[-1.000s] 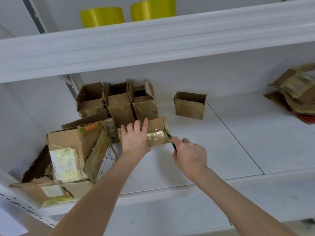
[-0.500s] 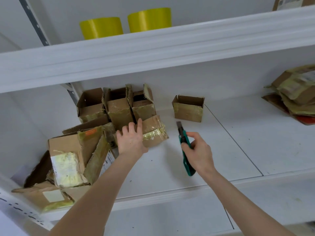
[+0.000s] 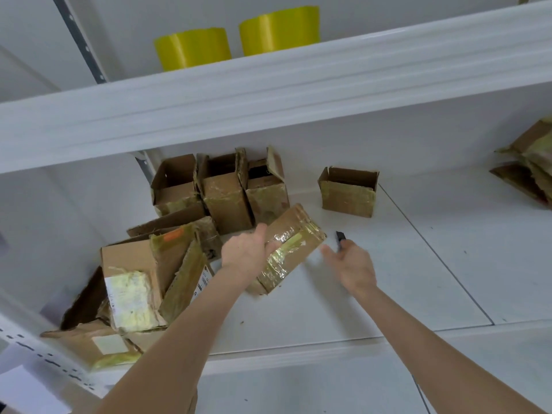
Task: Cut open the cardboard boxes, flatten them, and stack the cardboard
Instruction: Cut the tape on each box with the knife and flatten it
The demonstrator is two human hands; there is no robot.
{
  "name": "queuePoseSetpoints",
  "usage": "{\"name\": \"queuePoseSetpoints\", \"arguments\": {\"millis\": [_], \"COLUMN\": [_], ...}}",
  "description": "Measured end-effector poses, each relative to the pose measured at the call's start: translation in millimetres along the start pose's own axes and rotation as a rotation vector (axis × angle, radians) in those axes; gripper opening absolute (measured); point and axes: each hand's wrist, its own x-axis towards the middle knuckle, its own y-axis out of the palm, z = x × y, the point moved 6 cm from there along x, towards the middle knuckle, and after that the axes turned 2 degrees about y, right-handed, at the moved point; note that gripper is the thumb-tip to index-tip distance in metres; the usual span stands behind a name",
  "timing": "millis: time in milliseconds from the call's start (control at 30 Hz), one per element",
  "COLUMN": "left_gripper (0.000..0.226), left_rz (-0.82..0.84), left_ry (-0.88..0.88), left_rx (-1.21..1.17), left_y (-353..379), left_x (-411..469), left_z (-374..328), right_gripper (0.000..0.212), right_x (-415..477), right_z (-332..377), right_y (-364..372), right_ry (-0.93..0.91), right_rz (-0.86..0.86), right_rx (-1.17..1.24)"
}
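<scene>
Left hand [image 3: 248, 253] gripping a taped cardboard box [image 3: 298, 234], right hand [image 3: 354, 265] clutching a utility knife [image 3: 339, 238] just beside it

Two yellow cylinders [image 3: 192, 47] sit on the upper shelf [image 3: 268, 94]. Four open cardboard boxes [image 3: 227, 201] stand on the lower shelf [image 3: 418, 279], three in a row and one apart. One taped box [image 3: 294, 246], one cutter [image 3: 339, 239], two hands: left hand [image 3: 246, 255], right hand [image 3: 354, 265]. Two heaps of crushed cardboard: left heap [image 3: 134, 288], perhaps six pieces, overlapping too much to count surely; right heap [image 3: 534, 156], cut off by the frame.
</scene>
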Motion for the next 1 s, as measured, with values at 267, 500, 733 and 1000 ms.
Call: {"name": "queuePoseSetpoints", "arguments": {"millis": [267,500,733,1000], "left_gripper": [0.056,0.048,0.091,0.033], "left_rz": [0.01,-0.05,-0.15,-0.162], "left_ry": [0.039,0.071,0.025,-0.075], "left_rx": [0.039,-0.025,0.159,0.017], "left_y": [-0.4,-6.1,-23.7,-53.5], "left_x": [-1.5,-4.6,-19.9,-22.7], "left_z": [-5.9,-10.6,-18.1,-16.2], "right_gripper": [0.024,0.008,0.004,0.013], "right_x": [-25.7,-22.9,-30.6,-38.4], "right_z": [22.4,13.1,36.5,53.8], "right_y": [56.7,56.6,52.5,25.9], "right_ry": [0.322,0.318,0.081,-0.166], "right_rz": [0.357,0.216,0.1,-0.07], "right_rx": [0.656,0.513,0.382,0.056]}}
